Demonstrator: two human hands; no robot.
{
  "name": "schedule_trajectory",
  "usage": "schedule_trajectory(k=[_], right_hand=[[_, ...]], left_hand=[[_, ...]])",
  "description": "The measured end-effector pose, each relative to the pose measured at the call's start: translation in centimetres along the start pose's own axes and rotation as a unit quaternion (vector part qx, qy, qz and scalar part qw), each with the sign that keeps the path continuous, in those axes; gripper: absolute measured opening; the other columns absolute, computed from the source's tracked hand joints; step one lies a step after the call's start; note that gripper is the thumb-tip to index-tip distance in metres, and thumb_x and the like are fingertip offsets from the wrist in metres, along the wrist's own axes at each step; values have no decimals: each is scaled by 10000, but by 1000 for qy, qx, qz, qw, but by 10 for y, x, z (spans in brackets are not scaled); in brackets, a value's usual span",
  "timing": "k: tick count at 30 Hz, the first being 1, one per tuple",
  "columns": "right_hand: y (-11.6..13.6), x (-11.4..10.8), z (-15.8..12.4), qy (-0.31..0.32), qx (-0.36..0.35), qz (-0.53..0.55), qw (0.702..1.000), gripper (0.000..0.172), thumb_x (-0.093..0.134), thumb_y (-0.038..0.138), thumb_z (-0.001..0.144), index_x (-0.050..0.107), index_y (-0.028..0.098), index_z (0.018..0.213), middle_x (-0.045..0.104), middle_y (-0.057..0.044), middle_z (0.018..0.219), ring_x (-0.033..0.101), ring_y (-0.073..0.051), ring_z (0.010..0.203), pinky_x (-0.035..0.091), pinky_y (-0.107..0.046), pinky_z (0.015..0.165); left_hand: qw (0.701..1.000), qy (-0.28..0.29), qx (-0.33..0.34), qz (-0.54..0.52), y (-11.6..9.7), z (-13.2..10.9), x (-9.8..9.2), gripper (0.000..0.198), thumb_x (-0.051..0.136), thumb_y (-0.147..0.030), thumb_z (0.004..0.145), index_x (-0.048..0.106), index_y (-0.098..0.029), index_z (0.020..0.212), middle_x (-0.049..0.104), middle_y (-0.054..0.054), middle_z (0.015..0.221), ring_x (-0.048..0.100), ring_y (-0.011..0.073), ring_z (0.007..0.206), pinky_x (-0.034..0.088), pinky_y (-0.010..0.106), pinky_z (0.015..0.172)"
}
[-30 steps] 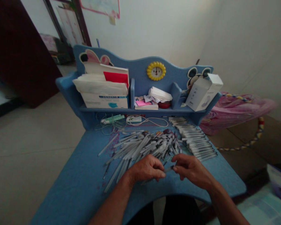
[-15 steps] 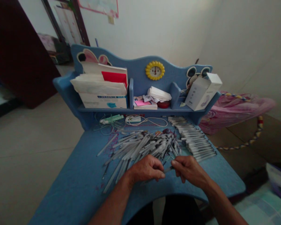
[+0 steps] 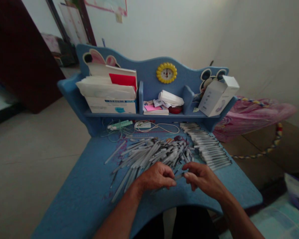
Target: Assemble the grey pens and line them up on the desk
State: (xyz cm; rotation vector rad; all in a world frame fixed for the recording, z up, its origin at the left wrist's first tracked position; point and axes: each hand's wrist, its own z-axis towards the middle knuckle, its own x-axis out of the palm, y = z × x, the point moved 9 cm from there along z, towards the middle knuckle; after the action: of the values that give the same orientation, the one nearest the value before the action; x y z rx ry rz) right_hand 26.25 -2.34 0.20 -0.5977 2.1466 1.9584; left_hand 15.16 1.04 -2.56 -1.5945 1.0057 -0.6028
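One pen (image 3: 178,177) sits pinched in our left grip (image 3: 157,176), dark end by our right grip (image 3: 203,178), thumb and forefinger parted; just beyond both we've got the loose pile (image 3: 149,155), and farther right, the pen row (image 3: 209,146) on our blue desk (image 3: 73,191).

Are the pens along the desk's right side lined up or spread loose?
Lined up: the row of pens lies side by side, nearly parallel, unlike the jumbled pile to its left.
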Motion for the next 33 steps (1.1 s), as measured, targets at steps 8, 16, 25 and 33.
schedule_trajectory(k=[8,16,25,33], right_hand=[[-1,1,-2,-9,11,-20,1000,401,479,498,829,584,151,656,520,37,473,496,-80,377,352,-185,387],[-9,6,-6,-36,13,-11,999,413,480,453,841,517,164,549,480,42,420,487,-76,369,365,-180,403],[-20,-2,-11,-88,86,-22,992,446,437,466,842,484,168,513,479,45,396,453,-63,300,303,-159,322],[-20,-4,-11,-100,98,-30,990,441,435,449,836,477,167,499,485,41,391,452,-65,284,294,-155,307]], left_hand=[[1000,-5,1,-13,2,1,0,149,675,-255,609,651,-130,685,571,-39,562,453,79,500,310,192,461],[1000,-16,2,24,0,3,1,165,704,-268,580,644,-138,662,522,-59,530,447,82,514,322,190,484],[981,-37,89,166,-22,2,10,113,658,-251,653,656,-143,688,505,-49,596,465,95,592,319,198,538],[973,-40,114,198,-26,0,11,123,567,-137,661,673,-146,722,549,-28,654,521,115,663,353,200,606]])
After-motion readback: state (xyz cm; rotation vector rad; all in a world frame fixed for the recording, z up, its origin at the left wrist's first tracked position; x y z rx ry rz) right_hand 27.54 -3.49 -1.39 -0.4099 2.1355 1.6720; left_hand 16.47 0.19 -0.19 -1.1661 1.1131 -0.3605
